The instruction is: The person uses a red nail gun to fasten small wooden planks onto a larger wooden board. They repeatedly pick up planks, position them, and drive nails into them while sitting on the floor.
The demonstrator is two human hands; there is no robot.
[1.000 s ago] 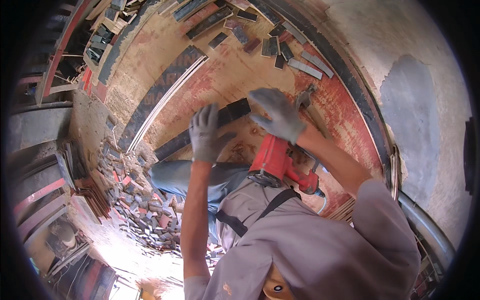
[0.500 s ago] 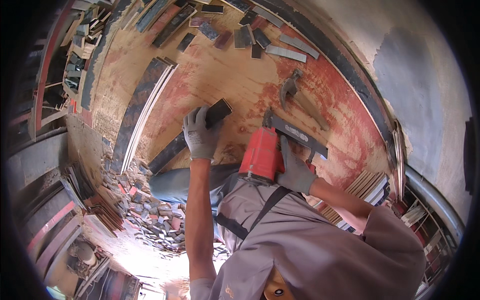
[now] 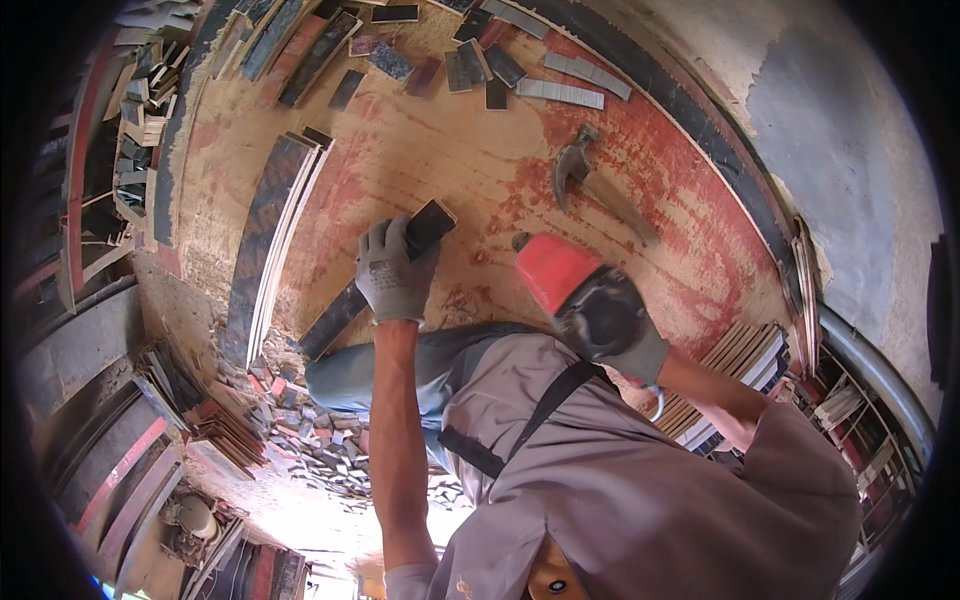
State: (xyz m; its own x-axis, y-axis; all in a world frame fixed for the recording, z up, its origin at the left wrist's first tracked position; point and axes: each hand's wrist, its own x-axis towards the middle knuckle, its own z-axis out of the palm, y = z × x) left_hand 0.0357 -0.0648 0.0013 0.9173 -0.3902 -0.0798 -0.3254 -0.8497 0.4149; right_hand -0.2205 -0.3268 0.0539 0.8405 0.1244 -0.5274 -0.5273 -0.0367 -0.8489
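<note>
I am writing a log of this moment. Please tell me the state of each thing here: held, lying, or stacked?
Left hand: gloved, pressing the dark strip on the board.
Right hand: gloved, gripping the red power tool.
Hammer: lying untouched.
Small offcuts: scattered flat.

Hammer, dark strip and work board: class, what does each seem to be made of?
Hammer: probably a dull grey metal head on a wooden handle. Dark strip under the left hand: looks like coated plywood, dark smooth face, hard to confirm. Work board: seemingly wood, its red coating worn to pale grain.
</note>
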